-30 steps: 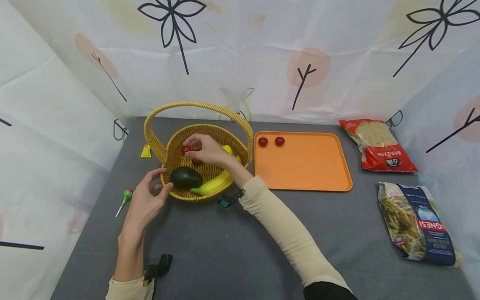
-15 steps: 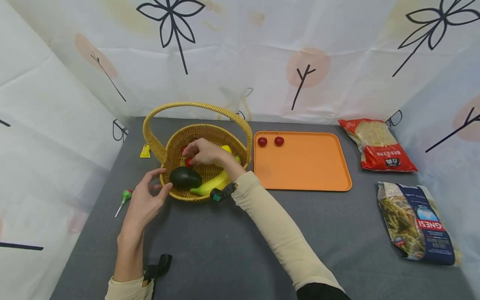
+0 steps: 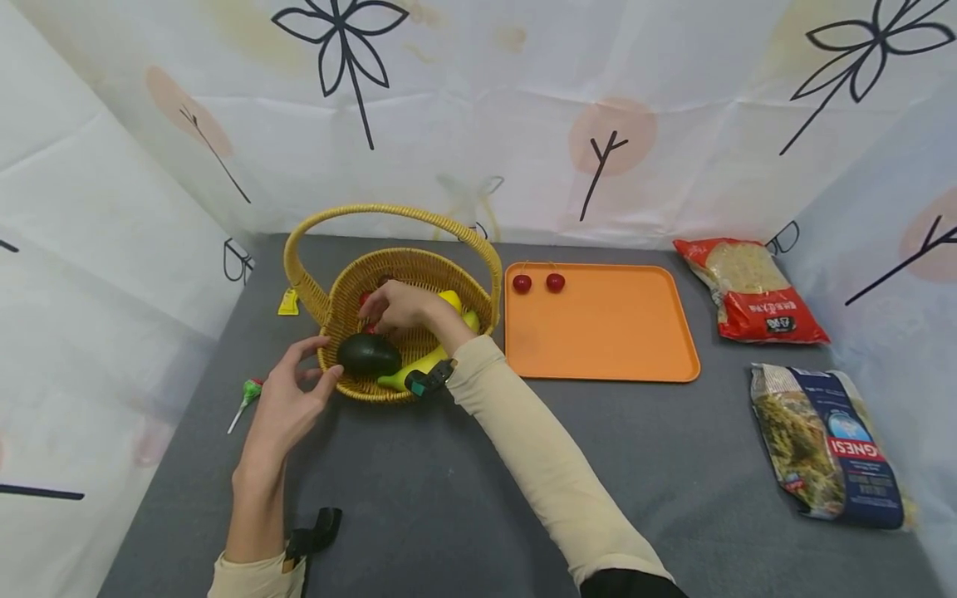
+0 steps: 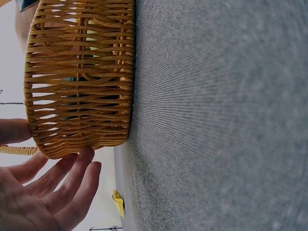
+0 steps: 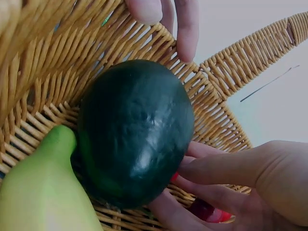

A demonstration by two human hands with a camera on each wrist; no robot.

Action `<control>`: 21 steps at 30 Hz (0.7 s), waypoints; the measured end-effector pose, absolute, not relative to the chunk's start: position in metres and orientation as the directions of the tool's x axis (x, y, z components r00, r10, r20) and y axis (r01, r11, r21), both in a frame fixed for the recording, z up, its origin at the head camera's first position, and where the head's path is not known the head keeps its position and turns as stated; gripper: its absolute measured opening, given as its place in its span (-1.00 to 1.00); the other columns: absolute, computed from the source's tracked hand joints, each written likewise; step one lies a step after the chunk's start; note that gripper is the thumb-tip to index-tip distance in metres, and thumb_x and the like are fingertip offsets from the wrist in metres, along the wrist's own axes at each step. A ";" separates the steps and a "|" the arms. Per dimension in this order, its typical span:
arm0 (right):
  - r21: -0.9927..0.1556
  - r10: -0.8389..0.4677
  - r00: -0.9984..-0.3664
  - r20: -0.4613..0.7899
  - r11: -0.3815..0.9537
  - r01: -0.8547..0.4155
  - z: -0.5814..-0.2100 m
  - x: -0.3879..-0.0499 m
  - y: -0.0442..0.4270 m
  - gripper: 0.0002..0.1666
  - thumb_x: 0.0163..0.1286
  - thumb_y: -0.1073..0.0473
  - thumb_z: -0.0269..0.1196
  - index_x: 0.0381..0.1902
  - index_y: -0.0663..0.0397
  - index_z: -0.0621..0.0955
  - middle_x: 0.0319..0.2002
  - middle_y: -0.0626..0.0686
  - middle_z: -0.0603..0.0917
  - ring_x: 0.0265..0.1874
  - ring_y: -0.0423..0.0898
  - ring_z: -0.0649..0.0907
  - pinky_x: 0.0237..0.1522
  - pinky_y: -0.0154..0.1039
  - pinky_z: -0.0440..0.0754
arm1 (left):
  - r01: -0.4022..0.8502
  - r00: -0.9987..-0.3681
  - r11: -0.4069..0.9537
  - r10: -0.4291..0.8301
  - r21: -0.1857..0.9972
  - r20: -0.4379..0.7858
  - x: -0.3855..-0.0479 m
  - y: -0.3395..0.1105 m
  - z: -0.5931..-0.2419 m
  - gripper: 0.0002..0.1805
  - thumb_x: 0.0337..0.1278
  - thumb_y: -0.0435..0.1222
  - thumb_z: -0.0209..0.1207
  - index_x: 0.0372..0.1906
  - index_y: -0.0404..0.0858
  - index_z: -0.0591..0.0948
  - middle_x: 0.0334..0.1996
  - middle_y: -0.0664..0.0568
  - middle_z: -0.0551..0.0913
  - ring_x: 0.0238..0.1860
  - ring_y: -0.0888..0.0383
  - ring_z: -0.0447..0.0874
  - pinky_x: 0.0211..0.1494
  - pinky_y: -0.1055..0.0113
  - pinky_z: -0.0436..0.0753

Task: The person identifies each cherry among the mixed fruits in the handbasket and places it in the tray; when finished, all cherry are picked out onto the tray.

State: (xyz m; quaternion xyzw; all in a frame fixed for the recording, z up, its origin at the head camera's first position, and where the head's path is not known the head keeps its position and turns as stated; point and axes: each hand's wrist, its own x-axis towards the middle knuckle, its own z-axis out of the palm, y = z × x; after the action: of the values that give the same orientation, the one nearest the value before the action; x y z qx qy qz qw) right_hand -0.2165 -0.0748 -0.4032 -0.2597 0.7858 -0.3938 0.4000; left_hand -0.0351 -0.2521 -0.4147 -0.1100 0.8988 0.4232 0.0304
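Note:
A yellow wicker basket (image 3: 419,259) with a tall handle holds a dark green avocado (image 3: 369,355), a banana (image 3: 415,370) and several red cherries. My left hand (image 3: 287,407) holds the basket's near left rim, thumb and fingers against the weave; the left wrist view shows those fingers (image 4: 77,178) on its outer wall. Inside the basket, my right hand (image 3: 407,307) pinches a cherry (image 3: 369,328) just behind the avocado. In the right wrist view the avocado (image 5: 137,130) partly hides the fingertips, and another cherry (image 5: 207,211) shows below the thumb.
An orange tray (image 3: 606,332) right of the basket carries two cherries (image 3: 555,282). Farther right lie a red food bag (image 3: 770,307) and a blue pasta bag (image 3: 837,448). A lollipop (image 3: 247,400) and a small yellow packet (image 3: 289,302) lie to the left.
My right hand has left one cherry at the basket's back left, gone to another, and moved it slightly left and nearer the avocado. My left hand stays at the rim.

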 end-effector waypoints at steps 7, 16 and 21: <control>-0.816 -0.741 -0.517 -0.428 0.562 -0.131 -0.405 -0.216 -0.077 -0.52 0.59 0.39 0.21 0.39 0.12 0.68 0.36 0.20 0.69 0.12 -0.03 0.72 0.20 -0.14 0.77 | -0.233 -0.972 0.613 -0.171 0.755 -0.162 -0.035 -0.252 -0.415 -0.31 0.60 -0.07 0.22 0.65 -0.14 0.33 0.61 -0.31 0.38 0.42 -0.37 0.62 0.14 -0.18 0.76; -0.874 -0.749 -0.593 -0.295 0.463 -0.149 -0.396 -0.213 -0.066 -0.47 0.52 0.45 0.24 0.42 0.25 0.62 0.34 0.23 0.71 0.14 0.06 0.77 0.14 -0.19 0.78 | -0.238 -0.971 0.611 -0.172 0.755 -0.167 -0.036 -0.252 -0.416 -0.31 0.60 -0.06 0.22 0.65 -0.13 0.33 0.62 -0.30 0.38 0.42 -0.35 0.61 0.15 -0.19 0.76; -0.923 -0.767 -0.610 -0.201 0.357 -0.145 -0.385 -0.208 -0.053 -0.50 0.58 0.44 0.23 0.43 0.33 0.58 0.24 0.33 0.73 0.09 0.19 0.81 0.17 -0.05 0.80 | -0.238 -0.971 0.610 -0.172 0.756 -0.167 -0.036 -0.252 -0.415 -0.30 0.60 -0.04 0.22 0.65 -0.13 0.32 0.63 -0.31 0.36 0.43 -0.37 0.60 0.19 -0.25 0.74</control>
State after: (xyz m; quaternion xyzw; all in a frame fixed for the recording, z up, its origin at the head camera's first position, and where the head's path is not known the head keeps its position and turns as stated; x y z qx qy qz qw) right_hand -0.2082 -0.0534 -0.3850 -0.3008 0.7574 -0.4808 0.3235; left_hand -0.0357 -0.2522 -0.4153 -0.1143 0.8963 0.4266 0.0389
